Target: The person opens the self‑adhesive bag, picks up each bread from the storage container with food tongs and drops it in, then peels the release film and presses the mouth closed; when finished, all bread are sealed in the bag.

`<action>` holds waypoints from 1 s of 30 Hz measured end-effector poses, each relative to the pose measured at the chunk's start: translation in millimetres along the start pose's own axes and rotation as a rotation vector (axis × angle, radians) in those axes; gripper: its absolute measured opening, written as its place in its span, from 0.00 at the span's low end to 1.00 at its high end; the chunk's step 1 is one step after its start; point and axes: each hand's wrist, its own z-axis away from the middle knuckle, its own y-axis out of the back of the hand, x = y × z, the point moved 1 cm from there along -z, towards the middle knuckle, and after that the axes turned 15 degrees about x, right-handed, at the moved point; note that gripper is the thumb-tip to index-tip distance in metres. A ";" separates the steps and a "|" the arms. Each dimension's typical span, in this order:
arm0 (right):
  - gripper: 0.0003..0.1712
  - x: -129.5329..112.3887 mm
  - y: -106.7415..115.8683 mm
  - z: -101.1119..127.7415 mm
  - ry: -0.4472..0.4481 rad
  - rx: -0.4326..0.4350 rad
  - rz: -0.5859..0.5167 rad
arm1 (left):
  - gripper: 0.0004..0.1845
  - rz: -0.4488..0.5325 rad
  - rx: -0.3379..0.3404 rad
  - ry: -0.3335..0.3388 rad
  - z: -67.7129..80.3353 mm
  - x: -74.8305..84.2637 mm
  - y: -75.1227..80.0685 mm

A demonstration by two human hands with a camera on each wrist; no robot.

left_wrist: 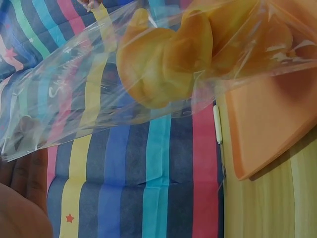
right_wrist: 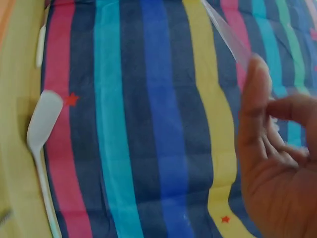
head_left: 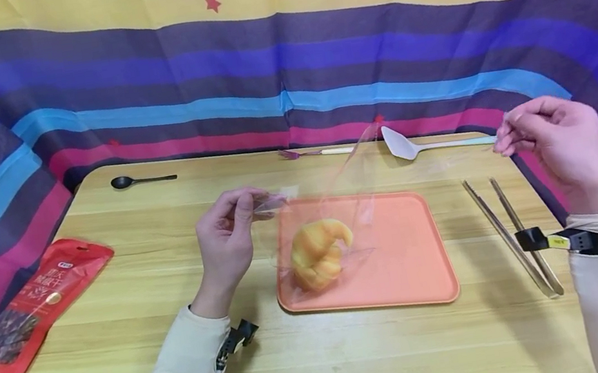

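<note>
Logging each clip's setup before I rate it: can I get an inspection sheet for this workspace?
Surface: wooden table, light grain, bare in front.
Job's things: clear bag stretched between both hands, with a croissant inside, hanging over an orange tray.
Clutter: red snack pouch at left; black spoon, fork and white spatula along the far edge; metal tongs right of the tray.
Hands: left hand pinches one end of the bag; right hand pinches the other, raised.
Cables: nothing seen; a strapped device on each wrist.
Surroundings: striped cloth with red stars behind and beside the table.
</note>
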 end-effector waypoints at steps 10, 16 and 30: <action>0.10 6.3 46.1 -18.8 -0.182 -0.422 0.541 | 0.12 -0.027 0.010 -0.014 0.4 -0.5 -0.6; 0.11 16.2 59.7 -35.3 -0.287 -0.681 0.744 | 0.13 -0.027 0.018 -0.017 -0.4 0.4 -1.6; 0.13 108.4 50.7 -58.1 -0.071 -0.353 1.231 | 0.14 -0.035 0.007 -0.009 -0.4 1.3 -2.0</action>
